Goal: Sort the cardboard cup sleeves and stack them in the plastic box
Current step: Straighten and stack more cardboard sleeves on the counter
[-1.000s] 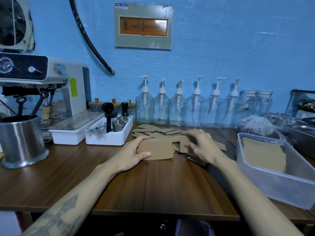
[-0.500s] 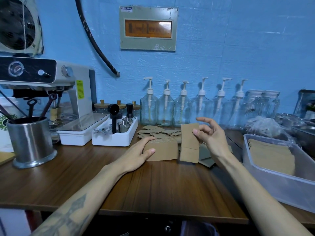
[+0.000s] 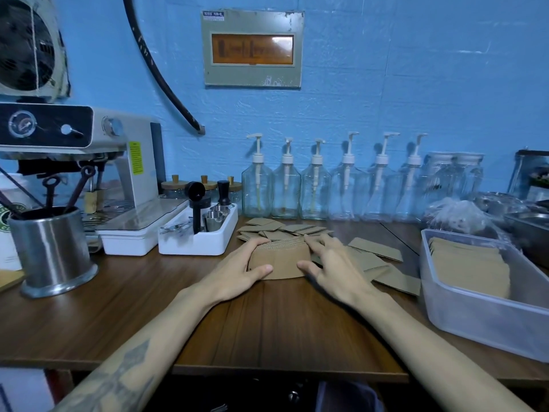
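Observation:
A small stack of flat brown cardboard sleeves [image 3: 280, 260] lies on the wooden table [image 3: 267, 328] in the middle. My left hand [image 3: 237, 275] grips the stack's left end, fingers curled over its far edge and thumb at its near edge. My right hand [image 3: 332, 263] grips the right end the same way. Loose sleeves [image 3: 285, 228] lie scattered behind the stack, and more loose sleeves [image 3: 377, 251] lie to its right. The clear plastic box [image 3: 463, 307] stands at the right with a layer of stacked sleeves [image 3: 472, 269] inside.
A white tool tray [image 3: 199, 242] and an espresso machine [image 3: 89, 162] stand left of the sleeves. A steel canister [image 3: 53, 251] is at far left. A row of glass pump bottles [image 3: 315, 191] lines the wall. Metal pans [image 3: 531, 227] sit behind the box.
My right hand lifted one sleeve upright, then laid it down on the stack. Both hands now hold the stack's ends. The left hand stayed put.

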{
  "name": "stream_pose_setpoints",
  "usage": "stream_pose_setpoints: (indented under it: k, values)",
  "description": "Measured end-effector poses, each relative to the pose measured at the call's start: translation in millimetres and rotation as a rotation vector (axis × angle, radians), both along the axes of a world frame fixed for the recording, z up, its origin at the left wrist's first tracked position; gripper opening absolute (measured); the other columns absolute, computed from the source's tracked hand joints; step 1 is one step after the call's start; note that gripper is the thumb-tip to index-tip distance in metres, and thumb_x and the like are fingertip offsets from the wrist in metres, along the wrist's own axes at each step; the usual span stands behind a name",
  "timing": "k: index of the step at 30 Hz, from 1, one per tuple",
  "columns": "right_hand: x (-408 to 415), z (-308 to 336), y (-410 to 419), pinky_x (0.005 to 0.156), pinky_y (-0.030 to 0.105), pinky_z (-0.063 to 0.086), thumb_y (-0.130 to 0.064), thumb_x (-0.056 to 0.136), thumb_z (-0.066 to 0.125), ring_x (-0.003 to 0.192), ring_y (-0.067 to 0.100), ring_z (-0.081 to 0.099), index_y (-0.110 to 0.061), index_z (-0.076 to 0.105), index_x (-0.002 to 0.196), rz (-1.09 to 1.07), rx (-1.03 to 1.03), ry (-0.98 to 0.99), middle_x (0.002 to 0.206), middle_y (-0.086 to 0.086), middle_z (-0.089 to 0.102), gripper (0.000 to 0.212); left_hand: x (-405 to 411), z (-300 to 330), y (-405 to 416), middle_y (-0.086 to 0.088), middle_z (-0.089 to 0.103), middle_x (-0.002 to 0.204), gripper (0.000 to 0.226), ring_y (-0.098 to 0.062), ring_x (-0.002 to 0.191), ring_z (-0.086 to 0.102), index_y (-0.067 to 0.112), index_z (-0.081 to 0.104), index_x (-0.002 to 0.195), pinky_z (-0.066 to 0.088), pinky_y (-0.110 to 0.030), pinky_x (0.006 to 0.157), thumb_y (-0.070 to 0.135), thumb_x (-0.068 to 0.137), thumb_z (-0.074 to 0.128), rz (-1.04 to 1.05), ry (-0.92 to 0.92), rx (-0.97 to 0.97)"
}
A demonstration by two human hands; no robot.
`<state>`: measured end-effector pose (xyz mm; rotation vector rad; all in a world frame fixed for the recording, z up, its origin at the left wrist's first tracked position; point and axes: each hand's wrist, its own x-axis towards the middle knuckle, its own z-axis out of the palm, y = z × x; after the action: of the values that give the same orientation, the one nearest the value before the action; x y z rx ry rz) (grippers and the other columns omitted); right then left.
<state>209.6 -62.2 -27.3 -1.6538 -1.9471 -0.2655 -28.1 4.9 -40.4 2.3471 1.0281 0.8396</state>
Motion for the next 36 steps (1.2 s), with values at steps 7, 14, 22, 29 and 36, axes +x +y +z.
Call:
stream_pose_setpoints:
  k: [7,14,22,29,36]
  values:
    - [-4.4,5.4,0.2,0.114,0.04,0.026,-0.048,0.101,0.041,0.144,0.016,0.023,-0.032,0.014,0.158,0.116,0.062,-0.145,0.16,-0.005,0.023,0.065,1.6,0.5,2.1,0.011,0.059,0.127,0.052,-0.005,0.103,0.061,0.048,0.037,0.133,0.051,-0.034,0.094,0.043,0.09,0.065,-0.012,-0.037,-0.008]
    - [-9.2,6.6,4.7,0.113,0.037,0.03,-0.036,0.103,0.043,0.139,0.016,0.033,-0.027,0.032,0.152,0.155,-0.014,-0.199,0.153,-0.008,0.037,0.052,2.2,0.4,1.5,0.019,0.06,0.117,0.045,0.007,0.092,0.058,0.048,0.041,0.127,0.052,-0.03,0.086,0.046,0.089,0.065,0.009,-0.048,-0.005]
    - [14.6,16.6,-10.1,0.111,0.039,0.03,-0.035,0.105,0.042,0.133,0.015,0.038,-0.024,0.046,0.146,0.117,-0.049,0.015,0.144,-0.007,0.047,0.043,0.5,0.7,1.8,0.007,0.064,0.115,0.042,-0.02,0.095,0.063,0.045,0.04,0.129,0.052,-0.045,0.088,0.043,0.093,0.062,0.019,-0.033,-0.013]
    - [75.7,1.2,-3.4,0.107,0.039,0.035,-0.021,0.1,0.042,0.131,0.025,0.04,-0.028,0.052,0.138,-0.184,-0.308,-0.008,0.139,-0.001,0.053,0.039,-0.9,-1.5,4.6,0.004,0.064,0.114,0.042,-0.023,0.096,0.064,0.047,0.039,0.128,0.052,-0.049,0.089,0.044,0.092,0.062,0.019,-0.038,-0.033]
    - [75.9,1.6,-1.3,0.102,0.043,0.033,-0.044,0.074,0.042,0.13,0.022,0.033,-0.039,0.051,0.13,-0.219,-0.425,0.146,0.139,-0.001,0.055,0.057,-1.6,-0.1,2.4,0.011,0.062,0.119,0.042,-0.018,0.096,0.064,0.046,0.039,0.129,0.052,-0.047,0.09,0.042,0.094,0.061,-0.003,-0.058,-0.032]
